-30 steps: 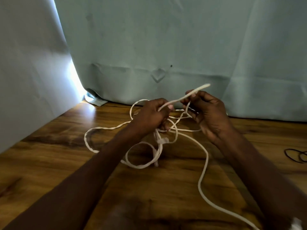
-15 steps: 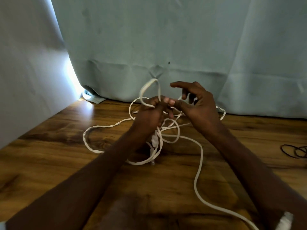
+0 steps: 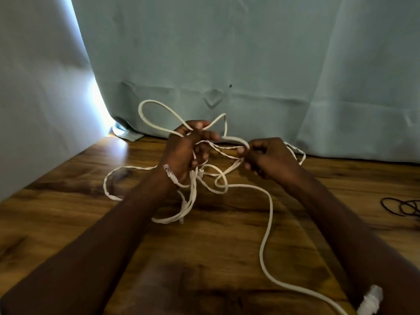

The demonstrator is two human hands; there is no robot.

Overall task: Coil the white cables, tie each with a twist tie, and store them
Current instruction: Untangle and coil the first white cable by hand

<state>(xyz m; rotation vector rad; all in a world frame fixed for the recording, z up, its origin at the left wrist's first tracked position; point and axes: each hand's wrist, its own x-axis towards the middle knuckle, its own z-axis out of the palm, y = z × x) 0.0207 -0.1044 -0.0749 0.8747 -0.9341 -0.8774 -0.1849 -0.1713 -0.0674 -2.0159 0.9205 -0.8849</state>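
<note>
Left hand: my left hand (image 3: 181, 151) was raised above the wooden table (image 3: 227, 246), its fingers curled round several strands of the white cables (image 3: 269, 212), with one loop (image 3: 154, 114) standing up and out to its left.
Right hand: my right hand (image 3: 266, 155) sat just to the right of the left one, fingers curled and pinching a thick white strand that bridged the gap between the two hands.
Cables: the tangle hung from both hands and drooped onto the table beneath them; one long strand ran from under the hands toward me and off past my right forearm.
Connector: a clear plug (image 3: 169, 173) lay against my left wrist, and a second one (image 3: 181, 220) dangled below the left hand near the tabletop.
Writing: I could read no brand, label or lettering on the cables or plugs.
Black loops: thin black loops (image 3: 402, 206) lay on the table well to the right of my right hand, apart from the white tangle.
White piece: a ribbed white piece (image 3: 370, 301) showed beside my right forearm near the bottom edge; I could not tell what it was.
Edges: a pale green curtain (image 3: 250, 64) closed off the table's far edge just beyond my hands, and a pale wall (image 3: 34, 98) ran along the left.
Room: bare wood stretched between my forearms and to the left of my left arm.
</note>
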